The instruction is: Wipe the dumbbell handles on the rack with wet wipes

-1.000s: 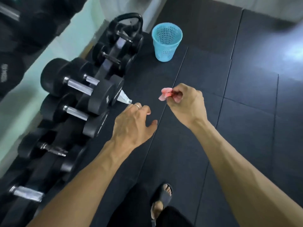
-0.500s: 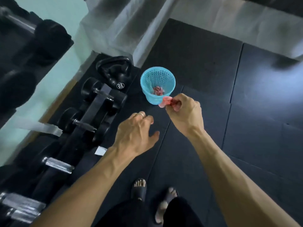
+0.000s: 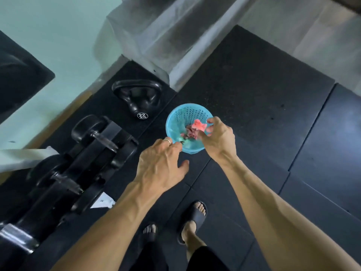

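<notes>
The person stands on the black rubber floor mats [image 3: 254, 98] in dark slide sandals [image 3: 195, 214], both bare arms stretched forward and down. The right hand [image 3: 216, 137] is over the mouth of a small blue perforated basket [image 3: 187, 112] that sits on the floor, and its thumb and forefinger pinch a crumpled pink wet wipe [image 3: 199, 125] just above the rim. Lower down inside the basket lie more crumpled pinkish pieces [image 3: 189, 133]; what they are I cannot make out exactly. The left hand [image 3: 162, 165] hovers beside the basket's near edge with nothing in it, fingers loosely spread and a ring [image 3: 168, 141] on one finger. To the left runs the dumbbell rack [image 3: 93, 159], a low black frame along the pale green wall, with black dumbbells [image 3: 91, 132] resting across it, their metal handles [image 3: 106, 142] smeared by blur. Neither hand touches the rack or the handles; they are well apart from them. At the far end of the rack, near the basket, a black kettlebell [image 3: 136, 96] marked 22 KG stands on the mat. A grey concrete step [image 3: 156, 36] rises beyond it.
</notes>
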### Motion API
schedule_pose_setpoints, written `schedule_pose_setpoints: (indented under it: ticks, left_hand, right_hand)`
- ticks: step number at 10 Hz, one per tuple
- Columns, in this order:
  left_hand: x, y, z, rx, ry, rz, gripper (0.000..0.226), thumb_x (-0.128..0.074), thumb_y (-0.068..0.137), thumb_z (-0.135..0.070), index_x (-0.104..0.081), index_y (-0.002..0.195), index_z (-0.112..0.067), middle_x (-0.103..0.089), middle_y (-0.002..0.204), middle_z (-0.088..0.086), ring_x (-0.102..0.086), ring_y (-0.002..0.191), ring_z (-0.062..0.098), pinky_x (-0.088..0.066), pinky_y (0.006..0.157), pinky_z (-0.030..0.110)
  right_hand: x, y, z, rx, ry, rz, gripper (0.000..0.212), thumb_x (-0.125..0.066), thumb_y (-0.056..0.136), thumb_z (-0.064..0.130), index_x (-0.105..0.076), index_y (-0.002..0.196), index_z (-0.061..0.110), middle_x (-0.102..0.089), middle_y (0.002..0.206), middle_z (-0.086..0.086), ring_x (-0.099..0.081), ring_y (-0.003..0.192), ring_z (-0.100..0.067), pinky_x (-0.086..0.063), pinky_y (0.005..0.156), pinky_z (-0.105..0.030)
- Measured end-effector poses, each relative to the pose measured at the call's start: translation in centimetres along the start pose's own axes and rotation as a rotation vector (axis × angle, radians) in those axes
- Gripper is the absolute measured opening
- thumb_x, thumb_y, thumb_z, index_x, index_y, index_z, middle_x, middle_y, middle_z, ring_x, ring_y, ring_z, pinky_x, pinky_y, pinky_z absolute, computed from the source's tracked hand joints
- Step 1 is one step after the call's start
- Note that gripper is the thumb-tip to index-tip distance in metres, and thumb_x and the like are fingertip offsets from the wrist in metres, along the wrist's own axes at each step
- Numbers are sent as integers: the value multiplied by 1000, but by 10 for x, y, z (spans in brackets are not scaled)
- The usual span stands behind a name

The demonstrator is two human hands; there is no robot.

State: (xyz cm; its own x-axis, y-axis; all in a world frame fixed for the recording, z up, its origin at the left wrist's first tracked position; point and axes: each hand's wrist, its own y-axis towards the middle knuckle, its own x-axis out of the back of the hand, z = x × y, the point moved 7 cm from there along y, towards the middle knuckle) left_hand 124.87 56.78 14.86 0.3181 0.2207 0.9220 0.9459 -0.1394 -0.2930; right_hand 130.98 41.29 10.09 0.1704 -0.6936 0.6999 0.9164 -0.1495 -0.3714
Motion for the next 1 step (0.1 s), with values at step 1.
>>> schedule_pose_setpoints:
  ticks: [1]
  left_hand:
    - [3, 21, -1, 7, 11, -3, 43, -55, 90, -56, -59, 119, -25, -57, 115, -6, -55, 110, 15, -45, 74, 30]
  right_hand:
    - [8, 24, -2, 12, -87, 63, 35, -66, 89, 31, -61, 121, 17, -69, 108, -4, -66, 97, -28, -56, 86, -47]
